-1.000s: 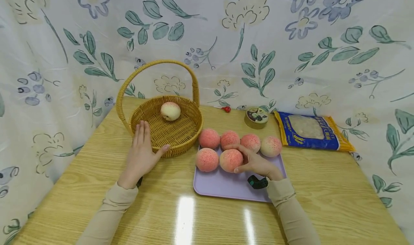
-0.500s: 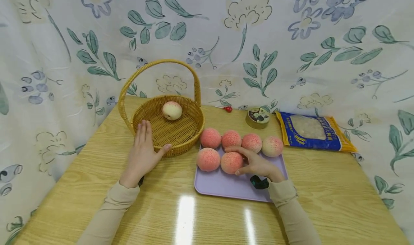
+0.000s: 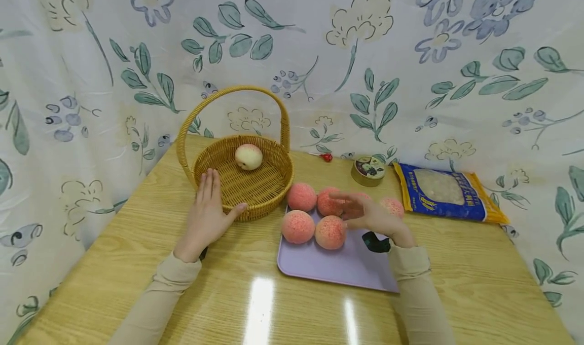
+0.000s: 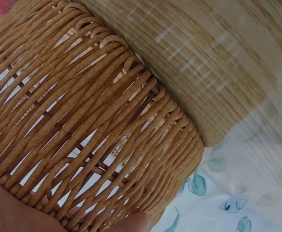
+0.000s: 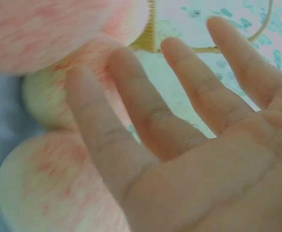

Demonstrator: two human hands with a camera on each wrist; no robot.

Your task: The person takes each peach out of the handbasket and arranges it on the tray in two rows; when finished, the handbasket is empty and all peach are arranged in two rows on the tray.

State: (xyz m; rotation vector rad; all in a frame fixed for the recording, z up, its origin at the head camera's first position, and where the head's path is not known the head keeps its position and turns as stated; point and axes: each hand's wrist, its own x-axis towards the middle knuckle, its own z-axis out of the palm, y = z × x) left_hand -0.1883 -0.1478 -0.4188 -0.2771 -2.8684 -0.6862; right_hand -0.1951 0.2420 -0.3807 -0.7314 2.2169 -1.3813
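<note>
My left hand (image 3: pixel 207 221) lies with straight fingers against the near-left rim of the wicker basket (image 3: pixel 274 200), thumb spread along its front. In the left wrist view the basket's woven side (image 4: pixel 88 111) fills most of the frame. One pale peach (image 3: pixel 248 156) sits inside the basket. Over the lilac tray (image 3: pixel 328 271), my right hand (image 3: pixel 376 216) hovers with spread fingers, holding nothing. Just left of its fingertips is a front-row peach (image 3: pixel 330 232), with another peach (image 3: pixel 298 227) beside it. Behind them runs a row of several peaches (image 3: pixel 301 197), partly hidden by the right hand.
A round tin (image 3: pixel 368 170) stands behind the tray. To its right lies a blue and yellow food packet (image 3: pixel 447 193). A small red item (image 3: pixel 326 157) is at the wooden table's (image 3: pixel 237 289) back edge, before a floral curtain (image 3: pixel 310 41).
My right hand has let go of the front-row peach and risen up and to the right, its fingers spreading. The left hand stays at the basket. The head view has shifted slightly.
</note>
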